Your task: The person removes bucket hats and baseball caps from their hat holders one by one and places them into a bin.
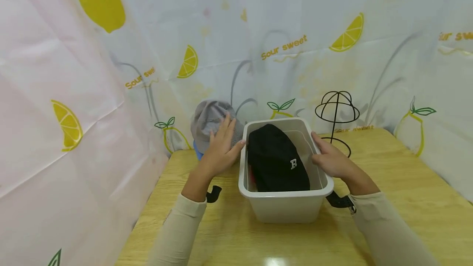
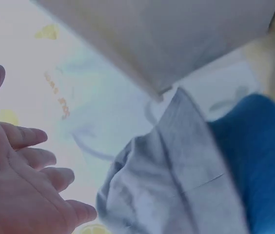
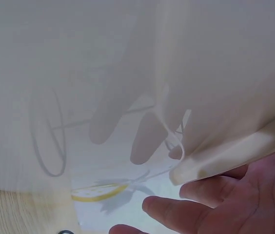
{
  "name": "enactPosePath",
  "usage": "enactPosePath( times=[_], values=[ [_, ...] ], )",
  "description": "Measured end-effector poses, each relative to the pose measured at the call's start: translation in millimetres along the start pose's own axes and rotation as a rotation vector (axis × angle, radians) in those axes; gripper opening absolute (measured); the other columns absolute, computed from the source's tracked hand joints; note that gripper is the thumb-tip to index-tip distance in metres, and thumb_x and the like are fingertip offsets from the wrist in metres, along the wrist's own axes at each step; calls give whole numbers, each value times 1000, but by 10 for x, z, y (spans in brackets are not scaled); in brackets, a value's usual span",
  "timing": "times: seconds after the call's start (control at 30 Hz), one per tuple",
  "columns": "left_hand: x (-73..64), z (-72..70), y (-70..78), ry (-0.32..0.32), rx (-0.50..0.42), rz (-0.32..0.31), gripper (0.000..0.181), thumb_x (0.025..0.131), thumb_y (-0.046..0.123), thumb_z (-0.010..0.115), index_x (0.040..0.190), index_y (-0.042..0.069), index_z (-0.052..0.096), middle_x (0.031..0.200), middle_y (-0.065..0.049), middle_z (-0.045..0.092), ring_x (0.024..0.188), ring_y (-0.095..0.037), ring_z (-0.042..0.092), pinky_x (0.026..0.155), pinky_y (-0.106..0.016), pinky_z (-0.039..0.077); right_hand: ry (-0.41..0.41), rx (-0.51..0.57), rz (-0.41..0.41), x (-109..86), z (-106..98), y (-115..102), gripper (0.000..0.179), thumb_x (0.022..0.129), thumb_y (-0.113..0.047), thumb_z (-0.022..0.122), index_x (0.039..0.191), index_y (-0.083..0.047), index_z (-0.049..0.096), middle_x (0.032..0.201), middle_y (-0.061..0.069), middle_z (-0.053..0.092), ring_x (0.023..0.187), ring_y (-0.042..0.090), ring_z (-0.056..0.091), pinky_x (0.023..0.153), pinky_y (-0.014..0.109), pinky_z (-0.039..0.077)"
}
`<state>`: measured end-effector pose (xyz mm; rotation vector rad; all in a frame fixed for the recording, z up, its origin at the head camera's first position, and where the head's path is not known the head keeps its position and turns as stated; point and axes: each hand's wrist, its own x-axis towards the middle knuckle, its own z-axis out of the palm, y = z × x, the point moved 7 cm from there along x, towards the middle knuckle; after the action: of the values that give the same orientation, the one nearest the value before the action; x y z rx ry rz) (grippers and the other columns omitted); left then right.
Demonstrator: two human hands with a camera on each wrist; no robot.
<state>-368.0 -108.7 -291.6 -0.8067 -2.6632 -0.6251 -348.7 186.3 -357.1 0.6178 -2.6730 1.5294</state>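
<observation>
In the head view a light grey plastic bin (image 1: 288,208) stands on the table, holding a black cap (image 1: 275,159) with a white letter on it. Something red shows under the cap. My right hand (image 1: 334,161) grips the bin's right rim; in the right wrist view its fingers (image 3: 176,212) lie along the outside below the rim. My left hand (image 1: 221,151) is spread beside the left rim, its thumb close to that rim. Behind it is a grey hat (image 1: 208,120), with a blue item (image 2: 259,156) under it. Whether the left hand touches the bin or hat, I cannot tell.
A black wire hat stand (image 1: 335,122) stands on the wooden table (image 1: 391,175) behind and right of the bin. Lemon-print cloth (image 1: 221,19) hangs at the back and on both sides.
</observation>
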Motion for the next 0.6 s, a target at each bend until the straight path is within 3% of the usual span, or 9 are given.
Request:
enactPosePath(
  times=[0.4,0.6],
  values=[
    [348,-407,-144,42,196,-48,79,109,51,37,168,10,3,174,-8,-15,161,-34,-8,120,-74,-1,11,-18,25,10,-17,22,85,95,0,48,164,2,-2,165,38,17,136,61,42,89,64,56],
    [485,-566,-268,47,207,-89,81,109,53,37,168,11,0,172,-5,-20,160,-30,-15,121,-72,-5,7,-3,34,10,-11,36,86,96,0,48,164,1,-3,164,39,18,136,61,43,90,64,55]
  ],
)
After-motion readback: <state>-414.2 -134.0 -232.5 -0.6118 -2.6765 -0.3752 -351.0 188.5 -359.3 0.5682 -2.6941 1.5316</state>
